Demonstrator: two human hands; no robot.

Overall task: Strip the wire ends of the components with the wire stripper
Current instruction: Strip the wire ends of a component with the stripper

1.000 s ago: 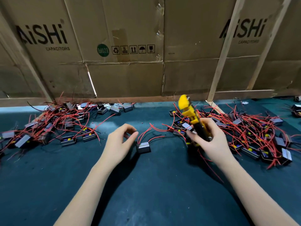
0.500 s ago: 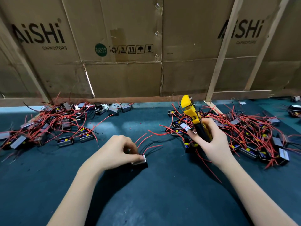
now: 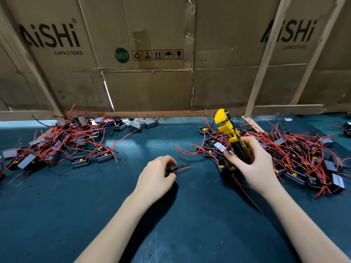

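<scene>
While left hand (image 3: 155,174) pinches wires (image 3: 182,169), picking up one component. Right hand (image 3: 250,160) grips stripper (image 3: 230,136), raised. Next: feed wire ends into stripper head.

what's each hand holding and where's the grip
Right hand grips the yellow wire stripper by its handles. Left hand pinches a component's wires near their base.

The left hand (image 3: 158,175) rested on the mat (image 3: 180,224), a component's wires (image 3: 183,168) extending just right of its fingers. The right hand (image 3: 250,166) was to its right, with the wire stripper (image 3: 230,134) rising from it. One component pile (image 3: 72,143) lay left of the left hand; another pile (image 3: 296,154) lay behind and right of the right hand. Cardboard panels (image 3: 152,88) stood behind both.
</scene>
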